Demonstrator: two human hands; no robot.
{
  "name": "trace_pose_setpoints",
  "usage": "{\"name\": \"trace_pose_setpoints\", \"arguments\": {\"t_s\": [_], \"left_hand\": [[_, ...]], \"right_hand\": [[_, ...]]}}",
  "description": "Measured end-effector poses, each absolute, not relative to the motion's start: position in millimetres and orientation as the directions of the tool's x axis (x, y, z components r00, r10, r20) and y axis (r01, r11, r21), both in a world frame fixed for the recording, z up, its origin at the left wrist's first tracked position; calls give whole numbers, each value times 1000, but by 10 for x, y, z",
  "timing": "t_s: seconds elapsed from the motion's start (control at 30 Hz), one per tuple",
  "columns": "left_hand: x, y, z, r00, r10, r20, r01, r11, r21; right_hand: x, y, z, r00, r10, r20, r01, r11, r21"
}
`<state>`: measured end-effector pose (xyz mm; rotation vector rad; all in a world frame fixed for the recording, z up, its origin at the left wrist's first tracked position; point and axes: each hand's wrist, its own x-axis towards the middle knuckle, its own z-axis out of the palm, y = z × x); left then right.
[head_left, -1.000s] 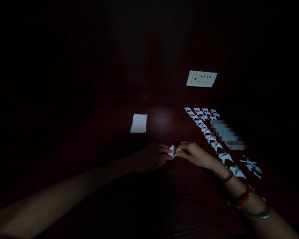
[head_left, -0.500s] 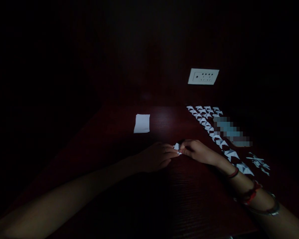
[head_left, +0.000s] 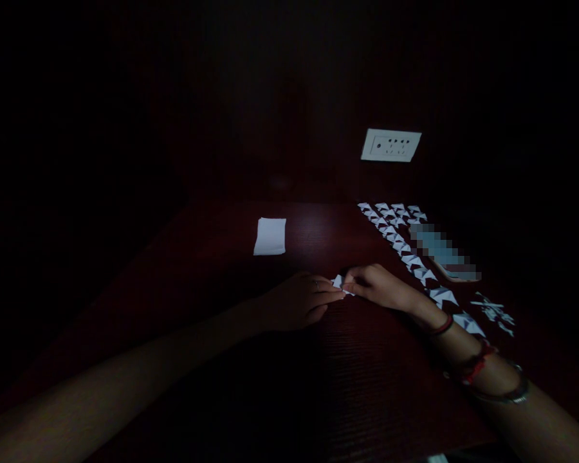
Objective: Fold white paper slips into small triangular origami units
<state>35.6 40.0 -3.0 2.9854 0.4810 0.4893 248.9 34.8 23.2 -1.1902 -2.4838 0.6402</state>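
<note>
Both hands meet over a small white folded paper piece (head_left: 338,281) low over the dark red table (head_left: 318,241). My left hand (head_left: 292,301) lies low, its stretched fingers pressed on the paper's near left side and its thumb apart below. A ring shows on one finger. My right hand (head_left: 379,287) pinches the paper's right side between thumb and curled fingers. Its fingers hide part of the folds. To the right, several folded white paper pieces (head_left: 423,275) stand in slanting rows, the nearest ones beside my right wrist.
A stack of white paper sheets (head_left: 270,236) lies beyond my left hand. Right of the rows are a blurred-out flat object (head_left: 444,254) and a small heap of thin paper strips (head_left: 495,312). A white socket panel (head_left: 390,145) is on the dark wall behind.
The whole view has shifted slightly, so things appear a little further left and up. Both hands stay on the paper piece; the right fingers have moved slightly across it.
</note>
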Motion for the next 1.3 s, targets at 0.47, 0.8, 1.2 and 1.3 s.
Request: {"name": "trace_pose_setpoints", "arguments": {"t_s": [0.47, 0.8, 1.2, 1.3], "left_hand": [[368, 417, -70, 895, 340, 289, 315, -940, 128], [384, 405, -28, 900, 340, 273, 320, -940, 116], [389, 426, -23, 903, 331, 273, 311, -944, 114], [387, 431, -38, 902, 330, 279, 310, -944, 115]], "right_hand": [[2553, 252, 205, -606, 769, 204, 606, 612, -508], [2623, 92, 296, -733, 668, 127, 635, 740, -224], [2686, 133, 327, -734, 662, 149, 597, 734, -323], [2685, 139, 309, -735, 658, 165, 590, 740, -323]]}}
